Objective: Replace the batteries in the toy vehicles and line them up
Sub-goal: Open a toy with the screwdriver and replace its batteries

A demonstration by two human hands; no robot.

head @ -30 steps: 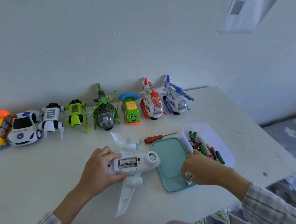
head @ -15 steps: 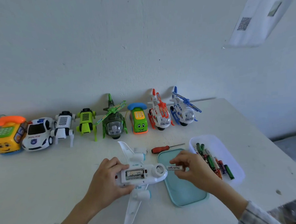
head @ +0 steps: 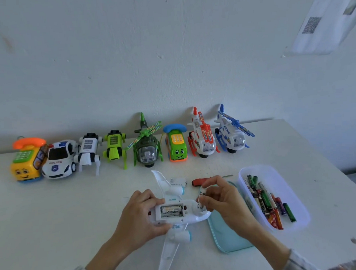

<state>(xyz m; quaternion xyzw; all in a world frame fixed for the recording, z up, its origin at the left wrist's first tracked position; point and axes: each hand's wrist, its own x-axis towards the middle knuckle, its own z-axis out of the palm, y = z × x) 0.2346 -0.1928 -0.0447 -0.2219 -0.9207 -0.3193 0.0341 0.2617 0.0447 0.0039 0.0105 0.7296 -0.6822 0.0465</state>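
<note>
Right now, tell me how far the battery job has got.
Done, by the look of it: eight toys stand in a row along the wall. In hand: the left hand holds the white plane belly up, compartment open with one battery seated; the right hand pinches another battery by its nose. Left: seat it, refit the cover, line the plane up.

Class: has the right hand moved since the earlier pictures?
Yes. The right hand moved left, off the tray by the battery tub, to the toy plane, gripping a battery.
</note>
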